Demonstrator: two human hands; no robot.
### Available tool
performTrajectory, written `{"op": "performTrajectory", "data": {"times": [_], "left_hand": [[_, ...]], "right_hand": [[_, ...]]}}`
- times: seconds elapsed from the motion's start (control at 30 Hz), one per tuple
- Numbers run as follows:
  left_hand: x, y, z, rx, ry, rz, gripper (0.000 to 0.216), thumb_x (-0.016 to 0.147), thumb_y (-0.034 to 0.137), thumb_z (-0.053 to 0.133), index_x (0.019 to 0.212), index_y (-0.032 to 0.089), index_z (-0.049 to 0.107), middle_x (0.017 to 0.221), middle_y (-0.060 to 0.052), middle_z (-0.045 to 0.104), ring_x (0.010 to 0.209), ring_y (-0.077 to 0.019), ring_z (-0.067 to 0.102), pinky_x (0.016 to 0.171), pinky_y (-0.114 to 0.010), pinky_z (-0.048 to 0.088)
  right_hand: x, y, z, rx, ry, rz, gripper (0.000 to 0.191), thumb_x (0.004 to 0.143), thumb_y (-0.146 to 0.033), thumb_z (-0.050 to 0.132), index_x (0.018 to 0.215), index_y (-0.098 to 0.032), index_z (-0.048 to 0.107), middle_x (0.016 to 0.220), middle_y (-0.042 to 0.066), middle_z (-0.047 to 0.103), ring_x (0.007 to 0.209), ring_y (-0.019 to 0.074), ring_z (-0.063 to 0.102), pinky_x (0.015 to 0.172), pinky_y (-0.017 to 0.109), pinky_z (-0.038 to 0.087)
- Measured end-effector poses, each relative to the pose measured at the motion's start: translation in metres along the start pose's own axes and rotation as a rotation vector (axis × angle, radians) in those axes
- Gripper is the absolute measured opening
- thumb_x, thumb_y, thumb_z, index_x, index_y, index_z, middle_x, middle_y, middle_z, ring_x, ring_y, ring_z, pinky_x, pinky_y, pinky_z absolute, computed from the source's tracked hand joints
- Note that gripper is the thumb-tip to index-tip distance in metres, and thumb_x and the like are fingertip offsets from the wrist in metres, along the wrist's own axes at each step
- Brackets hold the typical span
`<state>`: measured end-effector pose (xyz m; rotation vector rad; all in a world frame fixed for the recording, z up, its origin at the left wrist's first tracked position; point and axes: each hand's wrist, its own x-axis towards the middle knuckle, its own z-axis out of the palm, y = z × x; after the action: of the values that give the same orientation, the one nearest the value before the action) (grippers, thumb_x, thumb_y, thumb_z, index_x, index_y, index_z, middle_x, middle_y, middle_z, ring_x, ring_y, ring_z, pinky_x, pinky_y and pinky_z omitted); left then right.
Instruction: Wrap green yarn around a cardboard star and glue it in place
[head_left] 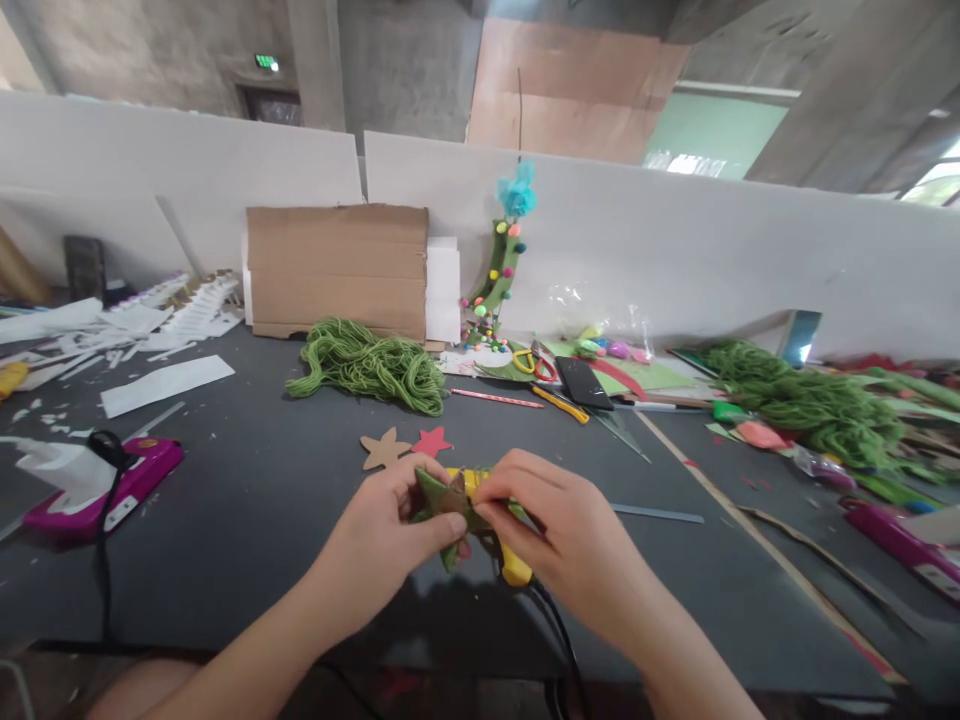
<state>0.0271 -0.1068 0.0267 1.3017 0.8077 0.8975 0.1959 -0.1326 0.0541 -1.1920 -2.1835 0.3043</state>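
My left hand (397, 525) is closed around a small star wrapped in green yarn (433, 492), with some brown cardboard showing on it. At the star's right side my right hand (559, 520) pinches, thumb against forefinger; a bit of green yarn (527, 516) shows beneath its fingers, though the fingertips hide the exact hold. Behind and below both hands lies a yellow glue gun (516, 568) with a black cord, partly covered by them. Just beyond my left hand, a brown cardboard star (385, 449) and a red star (432, 441) lie flat on the dark table.
Past the stars sits a green yarn skein (367, 365) before a cardboard sheet (337, 270). A pencil (496, 398), yellow cutter (561, 404), phone (583, 382) and scissors (534, 362) lie farther back. Purple power strips (142, 480) flank both sides; a steel ruler (658, 514) lies right.
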Motion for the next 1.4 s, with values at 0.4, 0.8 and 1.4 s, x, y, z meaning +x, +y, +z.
{"op": "performTrajectory", "data": {"times": [0.4,0.8,1.4], "left_hand": [[-0.004,-0.003,0.003,-0.312,0.049,0.027,0.019,0.066,0.014,0.07,0.074,0.017,0.053,0.06,0.003,0.064,0.055,-0.0147,0.065,0.054,-0.026,0.051],[-0.002,-0.003,0.001,-0.052,0.381,0.181,0.013,0.067,0.016,0.066,0.071,0.017,0.054,0.061,0.005,0.058,0.059,-0.0102,0.055,0.061,-0.021,0.045],[-0.006,0.002,0.003,-0.288,-0.109,-0.054,0.016,0.068,0.013,0.066,0.075,0.018,0.052,0.059,0.003,0.063,0.055,-0.0152,0.063,0.055,-0.027,0.049]], "right_hand": [[0.005,0.006,0.03,1.208,0.03,0.661,0.019,0.065,-0.028,0.069,0.064,-0.016,0.053,0.055,-0.006,0.05,0.038,0.0025,0.022,0.04,0.021,0.011],[-0.003,-0.012,0.038,0.086,0.302,0.092,0.017,0.084,-0.015,0.049,0.073,-0.017,0.062,0.07,0.003,0.057,0.062,0.0135,0.051,0.056,0.024,0.039],[0.002,0.013,0.005,0.617,-0.066,0.331,0.012,0.077,-0.018,0.058,0.065,-0.018,0.057,0.064,-0.003,0.05,0.057,0.0106,0.047,0.053,0.023,0.037]]}}
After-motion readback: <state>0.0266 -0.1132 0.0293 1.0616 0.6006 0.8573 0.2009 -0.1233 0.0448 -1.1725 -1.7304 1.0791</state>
